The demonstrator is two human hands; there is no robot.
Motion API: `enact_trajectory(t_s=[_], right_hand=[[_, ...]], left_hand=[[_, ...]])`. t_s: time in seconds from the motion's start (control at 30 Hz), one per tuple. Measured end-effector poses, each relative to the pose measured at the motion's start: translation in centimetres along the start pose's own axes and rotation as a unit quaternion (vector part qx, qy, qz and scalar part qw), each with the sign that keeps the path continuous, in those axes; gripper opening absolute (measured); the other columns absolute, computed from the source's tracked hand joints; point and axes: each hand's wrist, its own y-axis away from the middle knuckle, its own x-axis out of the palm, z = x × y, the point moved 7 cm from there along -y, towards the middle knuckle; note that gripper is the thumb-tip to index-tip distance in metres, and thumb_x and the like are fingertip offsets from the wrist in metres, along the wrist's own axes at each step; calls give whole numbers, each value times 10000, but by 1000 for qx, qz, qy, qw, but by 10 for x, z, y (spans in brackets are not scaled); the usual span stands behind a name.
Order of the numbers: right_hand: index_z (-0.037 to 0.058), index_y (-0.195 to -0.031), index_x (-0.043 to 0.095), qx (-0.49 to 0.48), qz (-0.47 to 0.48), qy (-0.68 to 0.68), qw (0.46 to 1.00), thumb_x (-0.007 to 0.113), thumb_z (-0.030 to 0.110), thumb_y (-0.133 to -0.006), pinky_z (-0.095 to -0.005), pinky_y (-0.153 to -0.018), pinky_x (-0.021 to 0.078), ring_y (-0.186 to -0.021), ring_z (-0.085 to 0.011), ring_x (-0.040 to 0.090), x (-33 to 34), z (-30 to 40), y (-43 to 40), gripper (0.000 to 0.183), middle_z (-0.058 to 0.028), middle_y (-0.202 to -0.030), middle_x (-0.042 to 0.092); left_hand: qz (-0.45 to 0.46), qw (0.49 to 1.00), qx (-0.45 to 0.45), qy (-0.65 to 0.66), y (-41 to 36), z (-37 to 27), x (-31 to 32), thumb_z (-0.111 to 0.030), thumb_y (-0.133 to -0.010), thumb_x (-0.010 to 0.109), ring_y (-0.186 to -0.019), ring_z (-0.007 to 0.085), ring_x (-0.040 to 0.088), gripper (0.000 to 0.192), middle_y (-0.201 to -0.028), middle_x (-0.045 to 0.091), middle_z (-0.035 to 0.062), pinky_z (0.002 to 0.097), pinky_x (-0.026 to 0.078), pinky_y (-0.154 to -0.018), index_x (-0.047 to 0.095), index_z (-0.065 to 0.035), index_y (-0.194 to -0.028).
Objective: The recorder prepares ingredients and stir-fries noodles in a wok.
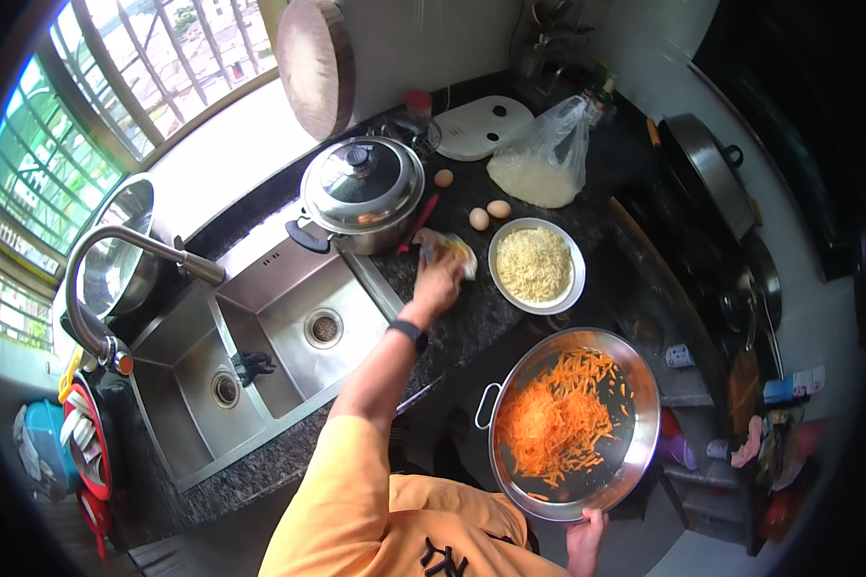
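Observation:
My left hand point(440, 278) rests on a crumpled cloth point(462, 252) on the dark stone counter, just right of the steel pot point(364, 187); its fingers are partly hidden. With my right hand point(587, 537) I grip the near rim of a wide steel pan point(649, 461) holding shredded carrot point(556, 425), out in front of the counter. A white bowl point(579, 278) of pale shredded food point(534, 265) stands on the counter between the cloth and the cooker. Two eggs point(478, 218) lie beyond it, a third egg point(444, 178) nearer the pot. A red-handled utensil point(422, 220) lies beside the pot.
The double steel sink point(299, 375) with a curved tap point(126, 234) is at the left, a black cloth point(251, 366) over its divider. Behind stand a clear plastic bag point(541, 169), a white board point(480, 126) and a round wooden block point(314, 68). A wok point(714, 169) and shelves point(693, 397) are at right.

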Motion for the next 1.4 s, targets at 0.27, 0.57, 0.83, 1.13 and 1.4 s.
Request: enact_trajectory(t_s=[0.27, 0.57, 0.83, 1.13, 1.4], right_hand=[[-26, -1159, 456, 23, 148, 86, 985, 463, 67, -724, -376, -684, 564, -888, -260, 624, 33, 41, -38, 445, -136, -1001, 579], [-34, -1187, 460, 103, 288, 120, 944, 449, 13, -763, -407, -685, 576, -896, -240, 616, 134, -3, -62, 427, -125, -1051, 577], [-45, -1072, 522, 138, 353, 189, 906, 482, 97, -835, -378, -607, 586, -746, -231, 656, 213, -63, -88, 279, -131, -930, 620], [-53, -1047, 539, 136, 358, 203, 901, 488, 140, -851, -368, -627, 579, -751, -233, 655, 246, -88, -95, 280, -134, -937, 627], [-42, -1092, 538, 147, 365, 222, 892, 478, 178, -880, -371, -683, 570, -808, -233, 642, 258, -88, -99, 312, -149, -974, 623]], left_hand=[[-1, 990, -82, -115, 154, -61, 1, -252, -903, 446, -1355, 328, 238, 525, -1427, 308, 202, 459, 160, -1110, 347, -24, -1365], [-4, 950, -209, -233, 286, 1, -68, -244, -874, 496, -1345, 336, 261, 527, -1399, 340, 225, 466, 185, -1095, 397, 12, -1324], [-22, 913, -339, -226, 408, 48, -120, -166, -871, 511, -1354, 344, 234, 527, -1422, 301, 224, 468, 185, -1092, 361, 33, -1336], [-26, 921, -345, -182, 427, 36, -139, -220, -808, 578, -1310, 346, 309, 505, -1361, 390, 205, 525, 182, -1074, 472, 2, -1249], [-198, 932, -268, -142, 369, 11, -172, -112, -747, 634, -1023, 333, 494, 172, -1033, 539, 134, 440, 369, -893, 575, -45, -894]])
